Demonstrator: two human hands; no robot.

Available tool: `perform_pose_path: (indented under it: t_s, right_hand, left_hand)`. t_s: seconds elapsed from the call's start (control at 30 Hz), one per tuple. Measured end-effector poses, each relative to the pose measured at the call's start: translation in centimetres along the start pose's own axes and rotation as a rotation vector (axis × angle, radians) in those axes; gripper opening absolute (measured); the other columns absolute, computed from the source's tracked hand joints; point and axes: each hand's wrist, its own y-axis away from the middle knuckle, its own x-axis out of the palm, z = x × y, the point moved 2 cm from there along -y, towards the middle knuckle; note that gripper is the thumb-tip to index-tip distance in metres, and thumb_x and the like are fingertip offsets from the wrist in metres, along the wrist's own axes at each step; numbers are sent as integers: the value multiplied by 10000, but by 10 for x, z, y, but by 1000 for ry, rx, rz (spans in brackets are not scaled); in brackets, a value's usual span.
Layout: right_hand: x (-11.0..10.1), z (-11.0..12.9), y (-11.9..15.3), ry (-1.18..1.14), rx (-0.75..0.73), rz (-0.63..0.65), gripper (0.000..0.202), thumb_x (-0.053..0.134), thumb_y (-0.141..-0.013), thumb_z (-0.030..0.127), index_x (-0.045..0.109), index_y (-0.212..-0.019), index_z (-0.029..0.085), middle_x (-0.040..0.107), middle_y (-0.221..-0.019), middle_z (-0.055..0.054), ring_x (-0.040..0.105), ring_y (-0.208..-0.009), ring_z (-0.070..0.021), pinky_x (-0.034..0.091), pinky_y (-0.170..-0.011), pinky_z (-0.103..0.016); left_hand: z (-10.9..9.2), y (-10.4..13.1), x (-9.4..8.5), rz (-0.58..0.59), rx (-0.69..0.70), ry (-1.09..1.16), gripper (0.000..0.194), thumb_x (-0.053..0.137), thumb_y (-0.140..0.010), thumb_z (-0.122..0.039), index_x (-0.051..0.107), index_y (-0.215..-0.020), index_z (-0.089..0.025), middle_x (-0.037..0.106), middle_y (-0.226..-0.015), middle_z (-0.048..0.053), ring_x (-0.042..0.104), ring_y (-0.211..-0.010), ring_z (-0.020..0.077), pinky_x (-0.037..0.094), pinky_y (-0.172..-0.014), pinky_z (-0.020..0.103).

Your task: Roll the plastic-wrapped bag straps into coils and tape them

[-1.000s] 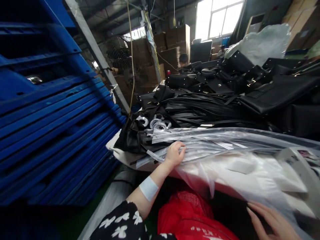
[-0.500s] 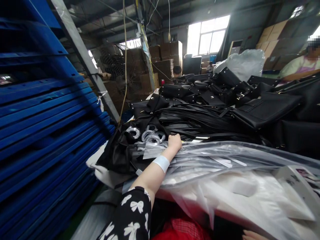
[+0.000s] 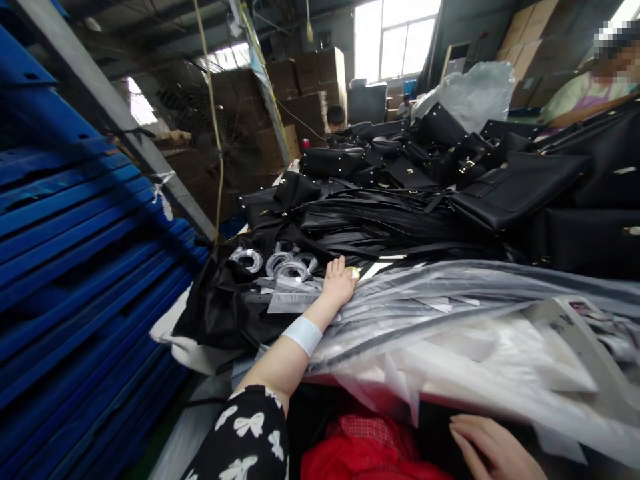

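Observation:
My left hand (image 3: 340,283) reaches forward onto the pile, palm down, fingers stretched out. A small round yellow-edged thing (image 3: 355,273) lies against its thumb side; its kind is unclear. Just right of it are white strips (image 3: 377,267). Left of the hand sit coils of clear cord or tubing (image 3: 293,265). Clear plastic sheeting or bags (image 3: 430,287) spread to the right, under and beside the wrist. Low in view, my right hand (image 3: 493,445) hangs near the front edge of the plastic, fingers loosely extended, with nothing visible in it.
Black straps (image 3: 380,217) and black leather-like bags (image 3: 520,190) heap up beyond my hands. Blue pallets (image 3: 90,287) are stacked at left, beside a slanted metal post (image 3: 135,140). Another person (image 3: 575,100) is at the far right.
My left hand has gone from a closed fist to stretched fingers, exposing the yellow-edged thing beside it. My right hand has come further into view. The camera has tilted down and turned slightly right.

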Motion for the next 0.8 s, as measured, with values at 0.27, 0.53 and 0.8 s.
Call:
perform_pose_path:
  t_s: [0.27, 0.53, 0.8]
  right_hand:
    - [-8, 19, 7, -135, 269, 211, 212, 500, -947, 241, 710, -920, 222, 737, -952, -72, 691, -898, -218, 572, -850, -374]
    - [-21, 26, 20, -165, 315, 227, 185, 521, -930, 185, 700, -894, 210, 716, -940, -52, 666, -878, -206, 549, -840, -372]
    - [-29, 19, 43, -155, 334, 159, 188, 515, -934, 216, 699, -895, 224, 722, -913, -45, 681, -864, -208, 559, -825, -368]
  left_hand:
    - [3, -5, 14, 41, 82, 11, 388, 445, -942, -369, 635, -1254, -239, 282, -1580, 96, 276, -1400, 375, 214, -1126, 531]
    - [-2, -1, 4, 21, 102, -78, 363, 460, -936, -371, 655, -1233, -293, 360, -1541, 86, 365, -1351, 345, 283, -1092, 482]
    - [-19, 1, -31, -75, 34, -85, 465, 477, -911, -355, 570, -1327, -168, 431, -1472, 172, 393, -1324, 337, 295, -1093, 461]
